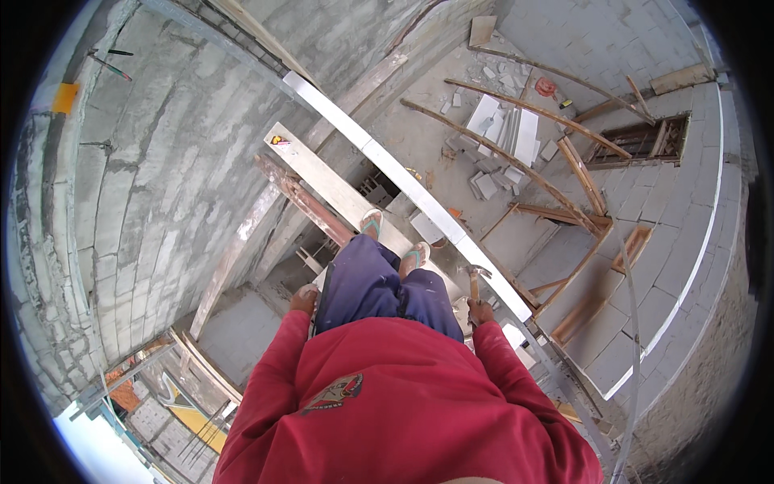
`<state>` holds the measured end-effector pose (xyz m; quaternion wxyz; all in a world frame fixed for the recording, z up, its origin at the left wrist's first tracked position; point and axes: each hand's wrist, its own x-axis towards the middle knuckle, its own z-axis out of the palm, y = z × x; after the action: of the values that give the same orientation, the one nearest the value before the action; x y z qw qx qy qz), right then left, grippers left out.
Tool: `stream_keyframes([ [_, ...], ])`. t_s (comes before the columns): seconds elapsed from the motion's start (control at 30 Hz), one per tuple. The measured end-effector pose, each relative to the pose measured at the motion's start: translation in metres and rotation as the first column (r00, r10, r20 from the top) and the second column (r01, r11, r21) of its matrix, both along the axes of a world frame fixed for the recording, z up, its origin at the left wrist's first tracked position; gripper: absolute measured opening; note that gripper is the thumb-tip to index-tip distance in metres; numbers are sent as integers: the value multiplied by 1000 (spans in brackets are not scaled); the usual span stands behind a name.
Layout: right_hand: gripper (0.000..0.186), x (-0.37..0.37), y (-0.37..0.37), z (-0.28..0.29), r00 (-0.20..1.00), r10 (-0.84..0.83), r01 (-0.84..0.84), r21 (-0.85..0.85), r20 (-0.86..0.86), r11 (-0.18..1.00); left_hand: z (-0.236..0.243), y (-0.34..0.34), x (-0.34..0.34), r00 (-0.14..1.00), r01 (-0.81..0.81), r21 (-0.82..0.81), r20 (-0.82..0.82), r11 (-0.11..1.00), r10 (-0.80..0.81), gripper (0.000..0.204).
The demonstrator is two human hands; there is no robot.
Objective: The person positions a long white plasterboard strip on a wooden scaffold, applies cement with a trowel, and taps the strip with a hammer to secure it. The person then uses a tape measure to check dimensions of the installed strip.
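My right hand (481,313) grips a hammer (475,282) with a wooden handle, held head-up just left of a long white strip (419,194). My left hand (304,298) is closed beside my left thigh on something pale I cannot make out. I am high up, my sandalled feet (414,258) on a pale wooden plank (322,177), which runs alongside the white strip. A small yellow-and-red object (280,139) lies at the plank's far end. A reddish weathered beam (298,198) lies left of the plank.
A grey block wall (161,161) stands on the left. Below right, a floor holds stacked white blocks (516,135) and rubble. Leaning wooden poles (516,161) cross over it. A block wall (669,210) with a framed opening (645,141) bounds the right.
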<state>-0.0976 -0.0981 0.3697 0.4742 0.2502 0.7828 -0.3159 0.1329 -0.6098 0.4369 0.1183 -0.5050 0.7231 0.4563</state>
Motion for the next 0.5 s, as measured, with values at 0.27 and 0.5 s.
stream_keyframes([
  [0.27, 44, -8, -13, 15, 992, -13, 6, -50, -129, 999, -13, 0, -4, 999, 32, 6, -28, 999, -32, 36],
  [0.5, 31, 15, -8, 20, 955, 286, -285, 16, -78, 958, -27, -6, -1, 979, 201, -3, -30, 980, -201, 28],
])
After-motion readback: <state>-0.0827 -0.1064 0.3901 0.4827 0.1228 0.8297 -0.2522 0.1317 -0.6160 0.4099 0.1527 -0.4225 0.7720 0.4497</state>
